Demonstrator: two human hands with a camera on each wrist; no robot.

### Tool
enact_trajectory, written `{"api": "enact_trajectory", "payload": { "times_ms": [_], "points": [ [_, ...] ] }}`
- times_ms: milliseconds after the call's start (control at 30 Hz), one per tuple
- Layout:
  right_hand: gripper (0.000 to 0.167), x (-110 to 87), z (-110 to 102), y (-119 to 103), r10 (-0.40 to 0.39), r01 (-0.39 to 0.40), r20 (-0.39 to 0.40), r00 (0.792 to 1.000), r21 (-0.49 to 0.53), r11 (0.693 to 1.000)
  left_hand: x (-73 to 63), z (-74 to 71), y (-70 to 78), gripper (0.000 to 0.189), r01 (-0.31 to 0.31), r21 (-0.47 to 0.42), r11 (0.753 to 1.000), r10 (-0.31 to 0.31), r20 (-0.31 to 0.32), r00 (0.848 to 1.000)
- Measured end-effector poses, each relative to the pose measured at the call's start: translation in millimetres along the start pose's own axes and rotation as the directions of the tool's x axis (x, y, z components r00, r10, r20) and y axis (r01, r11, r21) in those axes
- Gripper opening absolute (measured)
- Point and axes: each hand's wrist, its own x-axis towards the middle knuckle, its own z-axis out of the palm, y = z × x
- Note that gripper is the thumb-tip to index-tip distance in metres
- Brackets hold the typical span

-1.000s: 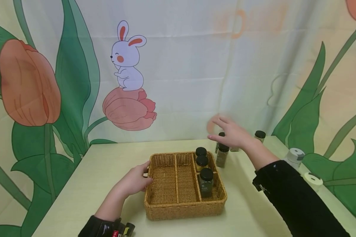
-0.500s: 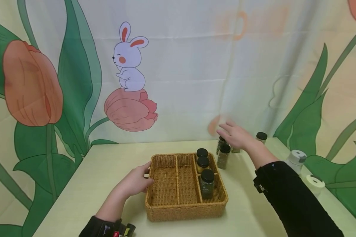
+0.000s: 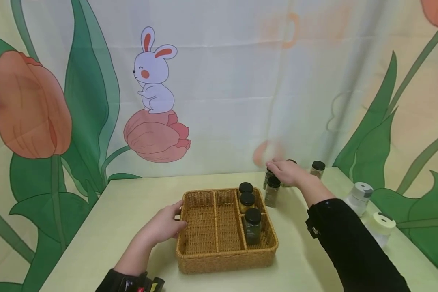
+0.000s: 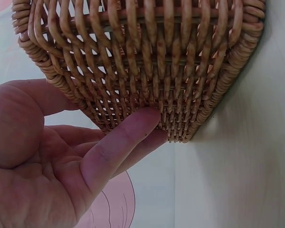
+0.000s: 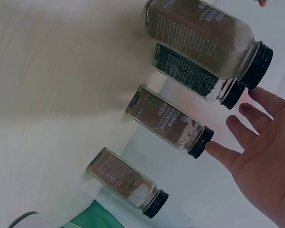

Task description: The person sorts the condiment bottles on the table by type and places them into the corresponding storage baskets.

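Observation:
My left hand (image 3: pixel 164 224) grips the left end of a brown wicker basket (image 3: pixel 228 261), its thumb over the rim in the head view. From the left wrist, a finger (image 4: pixel 126 142) lies against the woven outer wall. Beyond the basket's back right corner, my right hand (image 3: pixel 286 172) hovers over a group of black-capped spice jars. Its fingers are spread around cap height, close to a dark green herb jar (image 5: pixel 190 73) and a brown powder jar (image 5: pixel 199 38). Near the lowest fingertip in that view is the cap of a cumin powder jar (image 5: pixel 164 118).
Three black-capped jars, including a larger dark one (image 3: pixel 253 229), stand in the basket's right compartments. Another spice jar (image 3: pixel 317 169) stands at the back right. A white-capped bottle (image 3: pixel 359 198) and a cream-capped one (image 3: pixel 381 227) stand near the right edge, beside my sleeve. A printed curtain (image 3: pixel 219 101) hangs behind.
My right hand has come down toward the jar caps, with its fingers lowered over the back jars. The left hand keeps its place on the basket.

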Motion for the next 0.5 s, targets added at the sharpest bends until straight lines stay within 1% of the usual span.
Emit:
{"api": "enact_trajectory", "payload": {
  "times_ms": [300,400,500],
  "points": [
    [0.070,2.0,4.7,2.3,0.031,-0.031,0.020,0.999,-0.005,1.000,-1.1,-0.8,0.4,0.079,0.001,-0.003,1.000,-0.001,-0.004,1.000],
    [0.069,1.6,4.1,3.0,0.018,-0.017,0.014,1.000,-0.020,1.000,-0.4,-0.7,0.2,0.079,0.002,-0.009,1.000,-0.002,-0.001,1.000],
    [0.059,0.9,1.7,4.5,-0.013,0.012,-0.006,1.000,-0.057,0.998,0.7,-0.2,0.3,0.079,-0.001,-0.013,1.000,0.001,0.003,1.000]
  ]
}}
